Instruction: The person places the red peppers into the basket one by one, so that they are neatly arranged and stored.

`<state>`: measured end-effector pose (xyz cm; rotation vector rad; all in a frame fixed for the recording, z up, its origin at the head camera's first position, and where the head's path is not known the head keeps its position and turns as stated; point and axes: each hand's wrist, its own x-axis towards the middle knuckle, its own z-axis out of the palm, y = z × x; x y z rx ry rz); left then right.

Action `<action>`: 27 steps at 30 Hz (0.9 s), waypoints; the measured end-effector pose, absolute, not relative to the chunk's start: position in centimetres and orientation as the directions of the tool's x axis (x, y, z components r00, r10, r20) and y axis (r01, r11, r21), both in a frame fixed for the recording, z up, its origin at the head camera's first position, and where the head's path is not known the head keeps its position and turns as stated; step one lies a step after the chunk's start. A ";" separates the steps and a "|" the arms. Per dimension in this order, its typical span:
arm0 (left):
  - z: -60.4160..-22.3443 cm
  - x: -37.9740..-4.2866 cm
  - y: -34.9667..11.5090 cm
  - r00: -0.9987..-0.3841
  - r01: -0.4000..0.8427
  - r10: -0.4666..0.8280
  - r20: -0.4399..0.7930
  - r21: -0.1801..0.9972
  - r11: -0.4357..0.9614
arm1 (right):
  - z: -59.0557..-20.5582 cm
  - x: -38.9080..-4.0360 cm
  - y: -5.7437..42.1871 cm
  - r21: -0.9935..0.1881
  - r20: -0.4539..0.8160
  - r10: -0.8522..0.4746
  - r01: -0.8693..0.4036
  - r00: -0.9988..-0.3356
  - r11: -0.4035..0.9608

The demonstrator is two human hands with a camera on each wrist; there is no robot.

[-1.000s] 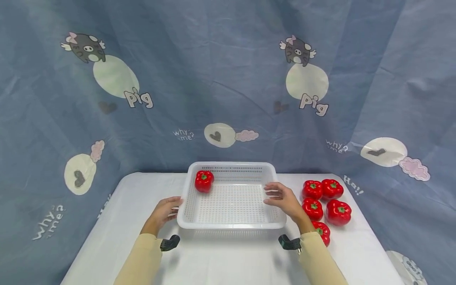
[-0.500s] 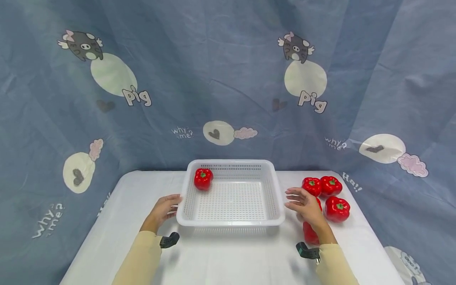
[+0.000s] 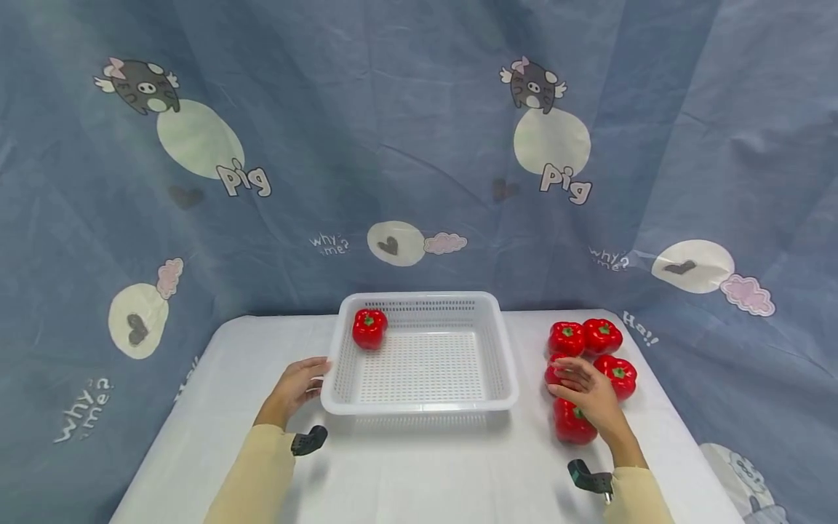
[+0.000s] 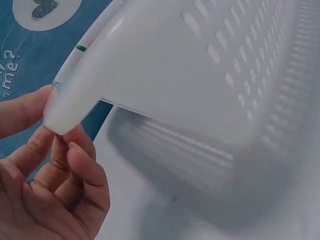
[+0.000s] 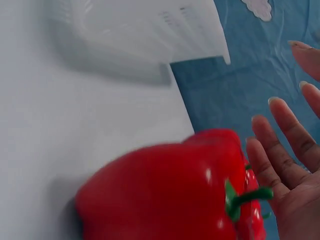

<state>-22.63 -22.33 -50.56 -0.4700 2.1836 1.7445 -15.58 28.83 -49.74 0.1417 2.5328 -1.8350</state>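
A white perforated plastic basket (image 3: 419, 407) stands on the table, with one red bell pepper (image 3: 369, 330) in its back left corner. My left hand (image 3: 297, 386) pinches the basket's left rim; in the left wrist view the thumb and fingers (image 4: 82, 172) lie on either side of it. My right hand (image 3: 589, 397) hovers over the loose red bell peppers at the right, holding nothing. Just left of its wrist lies the nearest bell pepper (image 3: 575, 426). That hand partly covers another bell pepper (image 3: 553, 372). In the right wrist view, spread fingers (image 5: 287, 160) appear beside a large bell pepper (image 5: 160, 190).
Farther back in the group are three more bell peppers, one at the back left (image 3: 567, 338), one at the back right (image 3: 602, 336) and one at the right (image 3: 617, 376). A blue patterned cloth (image 3: 288, 240) hangs behind the white table (image 3: 406, 473).
My right hand has moved from over the basket's right side rightward to above the loose peppers. The left hand stays at the basket's left rim. The view has shifted slightly.
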 end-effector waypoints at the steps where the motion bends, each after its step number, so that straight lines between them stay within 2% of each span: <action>1: -50.6 -22.7 -22.4 -0.900 -0.434 -0.059 -0.431 0.878 0.200 | -49.8 -15.4 29.0 -0.945 -0.066 0.076 0.086 -0.995 0.316; 13: -50.8 -22.6 -22.5 -0.892 -0.451 -0.071 -0.446 0.880 0.151 | -50.4 -13.8 31.0 -0.920 -0.103 0.120 0.140 -0.987 0.365; 27: -50.5 -22.5 -22.3 -0.896 -0.442 -0.050 -0.441 0.879 0.177 | -52.4 -11.9 31.9 -0.886 -0.203 0.107 0.229 -0.973 0.403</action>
